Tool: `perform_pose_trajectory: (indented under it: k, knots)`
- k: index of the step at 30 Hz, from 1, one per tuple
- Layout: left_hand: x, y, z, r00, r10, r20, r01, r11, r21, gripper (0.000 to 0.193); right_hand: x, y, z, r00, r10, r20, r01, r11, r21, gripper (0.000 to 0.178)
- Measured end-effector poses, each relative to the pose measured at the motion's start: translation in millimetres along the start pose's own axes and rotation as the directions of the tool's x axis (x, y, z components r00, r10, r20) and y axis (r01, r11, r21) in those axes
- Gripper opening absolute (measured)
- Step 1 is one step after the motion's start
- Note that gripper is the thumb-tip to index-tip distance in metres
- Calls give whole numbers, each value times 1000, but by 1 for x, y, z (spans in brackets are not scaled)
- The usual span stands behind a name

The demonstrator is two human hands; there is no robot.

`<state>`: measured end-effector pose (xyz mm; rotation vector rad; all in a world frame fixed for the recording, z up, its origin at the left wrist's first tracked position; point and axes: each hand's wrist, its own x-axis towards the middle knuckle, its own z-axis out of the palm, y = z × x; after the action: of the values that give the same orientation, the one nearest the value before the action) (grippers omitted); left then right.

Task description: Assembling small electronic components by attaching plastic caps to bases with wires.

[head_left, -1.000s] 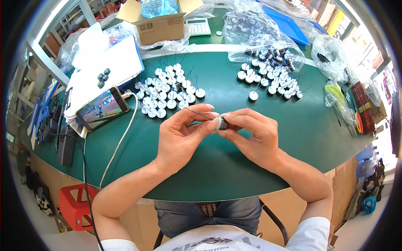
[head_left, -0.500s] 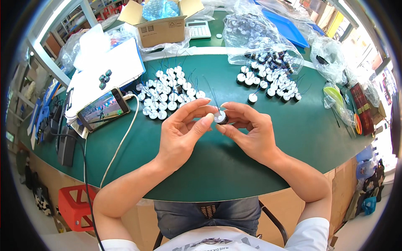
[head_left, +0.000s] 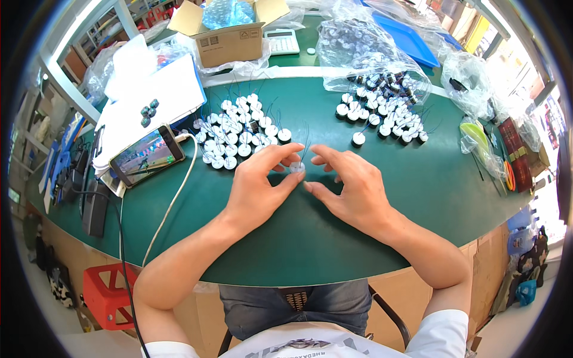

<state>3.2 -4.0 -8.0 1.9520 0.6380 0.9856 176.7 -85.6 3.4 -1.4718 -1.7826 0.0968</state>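
Component (head_left: 296, 168), white-topped with thin wires rising from it, is pinched between thumb and fingers of the left hand, over the middle of the counter. Of the two hands, the left (head_left: 256, 182) grips it; the right (head_left: 355, 186) is just beside, apart from it, fingers curved and thumb spread away. Similar pieces stand in a left cluster (head_left: 231, 136) beyond the left hand and a right cluster (head_left: 390, 123) toward the far right edge of the counter (head_left: 286, 250). Near its left edge a phone (head_left: 147, 156) leans, lit. A red stool (head_left: 110, 295) stands below the near left corner. Past the far edge, an open cardboard box (head_left: 231, 46) holds bluish bubble wrap (head_left: 228, 13); a clear bag (head_left: 352, 39) contains many more pieces.
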Motion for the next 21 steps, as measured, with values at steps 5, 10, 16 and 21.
perform_pose_trajectory:
  k: [5,10,16,21]
  knots:
    - [7,-1,-6,985,162,63,-171,845,507,47,4,7,-18,983,108,151,-59,953,-297,24]
    - [10,4,-8,979,202,-34,-145,801,581,51,14,15,-40,987,149,67,-86,825,-559,28]
    - [0,12,0,882,469,47,-452,814,366,41,12,15,-40,988,138,72,-56,747,-662,38]
    - [-4,7,7,895,419,155,-446,864,233,30,10,29,-25,996,39,81,17,803,-595,31]
